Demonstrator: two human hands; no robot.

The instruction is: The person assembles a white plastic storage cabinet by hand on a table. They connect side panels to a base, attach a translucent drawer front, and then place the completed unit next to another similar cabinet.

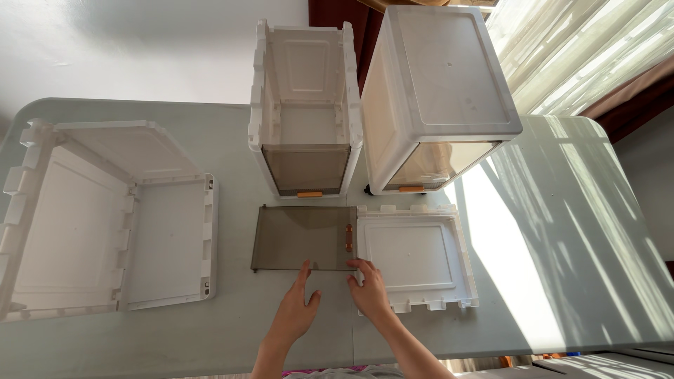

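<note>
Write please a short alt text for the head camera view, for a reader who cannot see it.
Two bare hands, left hand and right hand, rest at the near edge of a flat smoky-brown door panel lying beside a white lid panel on a pale table. Behind stand an open-topped white bin and a closed bin; left lies an unfolded white shell.

table (562, 231) | smoky panel (302, 238) | white lid (414, 256) | open shell (105, 217) | two bins (305, 105)

A flat, translucent smoky-brown door panel (303, 238) with an orange handle at its right edge lies on the table, touching the left edge of a white rectangular plastic panel (414, 256) with notched rims, lying flat beside it.
</note>
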